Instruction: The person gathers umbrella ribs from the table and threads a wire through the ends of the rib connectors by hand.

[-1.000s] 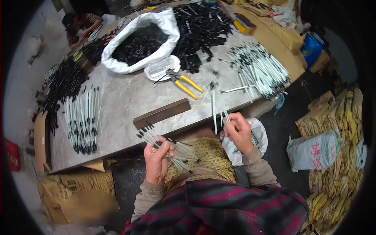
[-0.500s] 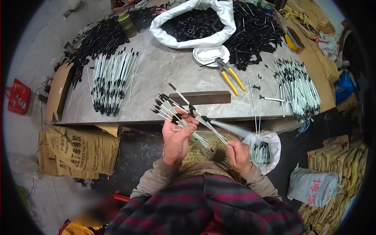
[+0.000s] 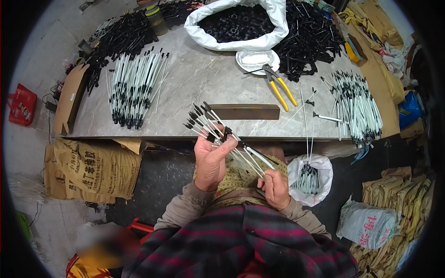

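Several thin white rods with black end caps (image 3: 199,111) fan out from my left hand (image 3: 209,162), which is closed around them just in front of the table edge. Black joint pieces show among the rods near the left thumb. My right hand (image 3: 276,189), lower and to the right, pinches the lower end of a white rod (image 3: 253,162) that runs up to the left hand. A wider white strip with a black joint lies alongside that rod. Exactly how many rods the right fingers hold is hidden.
On the table (image 3: 199,78) lie a dark bar (image 3: 245,112), yellow-handled pliers (image 3: 279,90), a left rod bundle (image 3: 136,88) and a right one (image 3: 357,104). A white sack (image 3: 213,42) holds black parts. Beside my right hand, a white bag (image 3: 327,178) holds more rods.
The long rod has slid down towards my right hand, its black tip now level with the others. The wider strip has swung down from pointing right. My right hand has shifted slightly left and down.
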Available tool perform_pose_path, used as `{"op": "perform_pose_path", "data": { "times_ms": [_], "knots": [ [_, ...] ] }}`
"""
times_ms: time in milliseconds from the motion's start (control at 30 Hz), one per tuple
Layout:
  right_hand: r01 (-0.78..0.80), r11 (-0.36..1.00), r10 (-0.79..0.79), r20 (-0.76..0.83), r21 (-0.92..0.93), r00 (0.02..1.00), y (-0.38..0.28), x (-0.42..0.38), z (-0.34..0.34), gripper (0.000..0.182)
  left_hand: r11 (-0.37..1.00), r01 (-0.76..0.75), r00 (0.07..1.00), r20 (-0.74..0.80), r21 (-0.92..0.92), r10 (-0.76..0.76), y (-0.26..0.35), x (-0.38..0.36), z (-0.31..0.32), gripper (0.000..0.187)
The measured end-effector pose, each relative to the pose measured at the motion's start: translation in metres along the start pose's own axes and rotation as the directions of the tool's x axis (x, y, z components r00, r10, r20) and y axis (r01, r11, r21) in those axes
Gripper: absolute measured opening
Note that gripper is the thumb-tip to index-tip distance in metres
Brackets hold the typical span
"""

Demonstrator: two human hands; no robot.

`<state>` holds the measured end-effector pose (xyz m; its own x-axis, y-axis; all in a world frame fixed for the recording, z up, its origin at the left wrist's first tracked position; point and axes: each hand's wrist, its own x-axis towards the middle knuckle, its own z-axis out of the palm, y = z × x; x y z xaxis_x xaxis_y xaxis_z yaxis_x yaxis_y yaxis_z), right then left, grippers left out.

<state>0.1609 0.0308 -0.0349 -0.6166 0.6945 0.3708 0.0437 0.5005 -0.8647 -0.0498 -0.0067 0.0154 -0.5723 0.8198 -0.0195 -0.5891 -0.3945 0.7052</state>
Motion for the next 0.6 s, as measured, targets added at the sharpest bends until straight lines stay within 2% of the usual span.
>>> {"op": "perform_pose_path", "data": {
  "times_ms": [67,167,267,367,467,600],
  "knots": [
    [-0.024,1.0,0.024,-0.01,0.014,1.0,-0.002,-0.001,0.003,0.007,0.999,-0.001,0.999,0.045,-0.047,0.003,0.004,0.0,0.003,0.048],
    [-0.068,0.996,0.067,0.017,0.065,0.998,0.0,-0.002,0.002,0.008,0.997,0.062,0.997,0.043,-0.051,-0.06,0.012,0.0,0.008,0.051],
    [-0.114,0.99,0.111,0.039,0.087,0.993,-0.001,-0.002,0.003,0.008,0.998,0.065,0.994,0.091,-0.026,-0.062,0.011,0.001,0.002,0.051],
    [-0.181,0.975,0.172,0.081,0.126,0.982,-0.003,-0.003,0.005,0.007,0.997,0.074,0.997,0.038,-0.009,-0.074,0.007,0.003,-0.003,0.049],
    [-0.191,0.973,0.18,0.093,0.129,0.979,-0.007,-0.004,0.007,0.007,1.0,0.024,0.999,0.044,0.016,-0.024,0.002,0.004,-0.006,0.047],
    [-0.22,0.962,0.21,0.076,0.16,0.975,-0.007,-0.005,0.01,0.007,0.999,0.029,0.999,0.046,0.013,-0.03,0.002,0.004,-0.006,0.046]
  ]
}}
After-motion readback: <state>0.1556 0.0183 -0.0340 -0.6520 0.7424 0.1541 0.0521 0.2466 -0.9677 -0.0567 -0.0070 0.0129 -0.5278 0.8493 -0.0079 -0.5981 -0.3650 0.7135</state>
